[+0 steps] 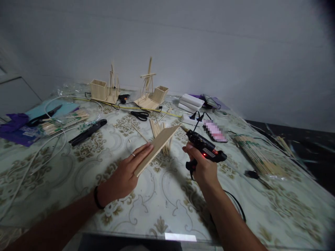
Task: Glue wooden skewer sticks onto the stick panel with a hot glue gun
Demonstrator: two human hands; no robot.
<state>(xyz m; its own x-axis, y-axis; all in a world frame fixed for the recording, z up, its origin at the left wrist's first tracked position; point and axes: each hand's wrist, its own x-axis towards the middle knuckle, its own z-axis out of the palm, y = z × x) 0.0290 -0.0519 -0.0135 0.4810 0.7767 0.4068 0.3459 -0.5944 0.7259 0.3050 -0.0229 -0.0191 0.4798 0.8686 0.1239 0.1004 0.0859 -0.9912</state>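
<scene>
The left hand (125,174) gripped a tilted board (158,146) while the right hand (201,165) held a glue gun (202,144) near its far end.

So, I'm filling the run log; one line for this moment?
left hand: holds wooden panel | right hand: grips glue gun, red light lit

At the remote site I had the wooden panel (157,144) before the loose sticks (156,128), glue gun (201,143) to its right. Scissors (142,116) lay behind-left of the sticks, two stick models (98,91) behind those; skewer bundle (258,157), far right.
</scene>
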